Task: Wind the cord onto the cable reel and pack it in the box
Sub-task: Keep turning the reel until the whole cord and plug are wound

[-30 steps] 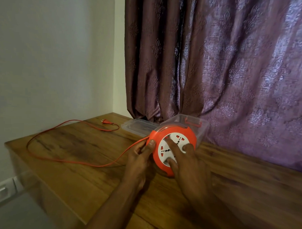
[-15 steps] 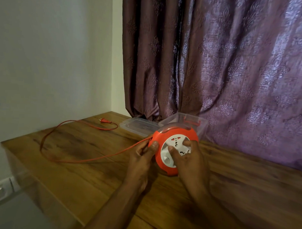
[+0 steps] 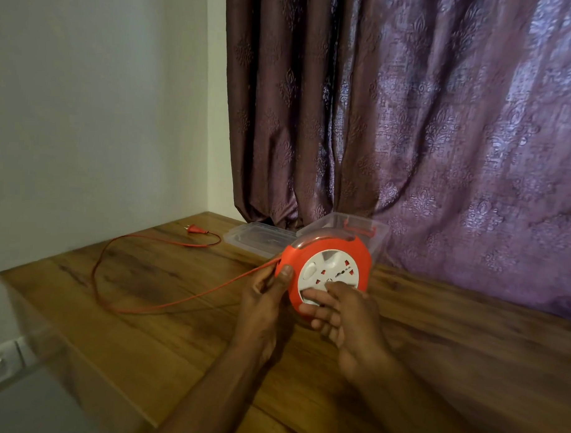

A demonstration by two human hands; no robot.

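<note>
Cable reel [image 3: 324, 272]: orange round housing with a white socket face, held on edge above the wooden table [image 3: 143, 357], near the frame's centre.

Right hand [image 3: 348, 322]: at the reel's 5 o'clock; fingertips [image 3: 310, 295] rest on the lower part of the white face, palm below the rim. Fingers loosely curled against the face, not closed round anything.

Left hand [image 3: 262, 299]: at the reel's 8 o'clock, clamped on the orange rim; thumb [image 3: 285, 274] pressed on the front, the other fingers hidden behind.

Cord [image 3: 184, 298]: orange, leaves the reel at its 9 o'clock beside the left thumb, runs down and left over the table, loops round at the far left and returns toward 11 o'clock.

Plug [image 3: 194, 228]: orange, at the cord's free end, lying on the table.

Lid [image 3: 257, 239]: clear plastic, flat on the table, at 11 o'clock from the reel.

Box [image 3: 379, 234]: clear plastic, open, with an orange latch [image 3: 358, 228]; directly behind the reel at 12 o'clock.

Curtain [image 3: 410, 123]: purple, patterned, hanging behind the table.
</note>
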